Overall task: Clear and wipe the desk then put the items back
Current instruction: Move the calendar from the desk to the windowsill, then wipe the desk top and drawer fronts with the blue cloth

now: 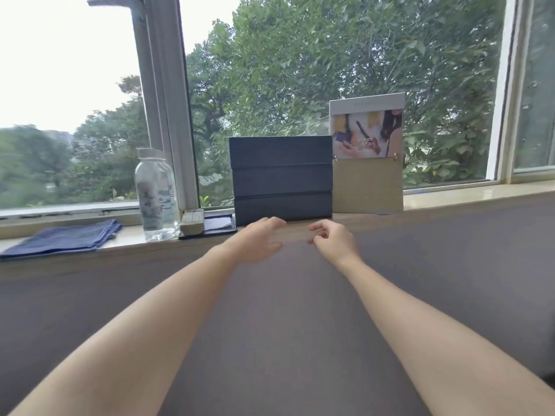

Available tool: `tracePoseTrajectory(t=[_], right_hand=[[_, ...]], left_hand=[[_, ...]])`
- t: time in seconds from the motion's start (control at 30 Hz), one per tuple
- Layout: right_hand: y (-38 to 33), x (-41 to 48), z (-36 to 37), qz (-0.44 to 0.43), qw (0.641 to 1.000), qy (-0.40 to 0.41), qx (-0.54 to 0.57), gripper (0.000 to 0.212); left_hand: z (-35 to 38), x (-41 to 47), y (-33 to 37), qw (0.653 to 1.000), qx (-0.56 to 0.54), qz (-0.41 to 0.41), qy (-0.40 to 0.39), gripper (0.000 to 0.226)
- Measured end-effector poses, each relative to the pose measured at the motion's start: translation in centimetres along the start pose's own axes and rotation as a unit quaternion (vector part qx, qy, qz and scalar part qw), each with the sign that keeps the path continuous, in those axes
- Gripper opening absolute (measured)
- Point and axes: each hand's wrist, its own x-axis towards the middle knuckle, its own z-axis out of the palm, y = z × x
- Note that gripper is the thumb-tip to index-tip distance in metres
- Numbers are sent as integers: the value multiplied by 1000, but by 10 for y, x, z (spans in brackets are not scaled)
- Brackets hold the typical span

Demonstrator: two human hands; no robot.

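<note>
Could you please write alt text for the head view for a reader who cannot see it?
The left hand and right hand, both empty, reach across a desk toward three stacked dark boxes on the window ledge. A calendar stands right of the boxes; a water bottle and folded blue cloth sit left.

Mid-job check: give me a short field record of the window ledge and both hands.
dark boxes: stack of three, centre of the ledge
calendar: standing just right of the boxes
bottle: clear, capped, upright, left of the boxes
keypad device: lying on a dark folder, between bottle and boxes
blue cloth: folded, far left
left hand: fingers spread, holding nothing, by the base of the boxes
right hand: fingers loosely curled, holding nothing
</note>
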Motion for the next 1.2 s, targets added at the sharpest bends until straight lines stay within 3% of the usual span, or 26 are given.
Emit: tracePoseTrajectory(t=[0.4,0.77,0.97,1.2], right_hand=[[-97,-36,109,-105,984,-113,86,27],[-181,-61,202,-177,954,-217,111,23],[-210,-64,245,-214,943,-250,47,29],[-233,-50,275,-256,936,-238,-51,49]], left_hand=[[-78,-121,-93,990,35,-129,41,53],[-139,-223,-176,955,79,-273,80,55],[-155,-253,-215,932,87,-347,57,62],[-166,-240,-249,936,85,-341,39,62]])
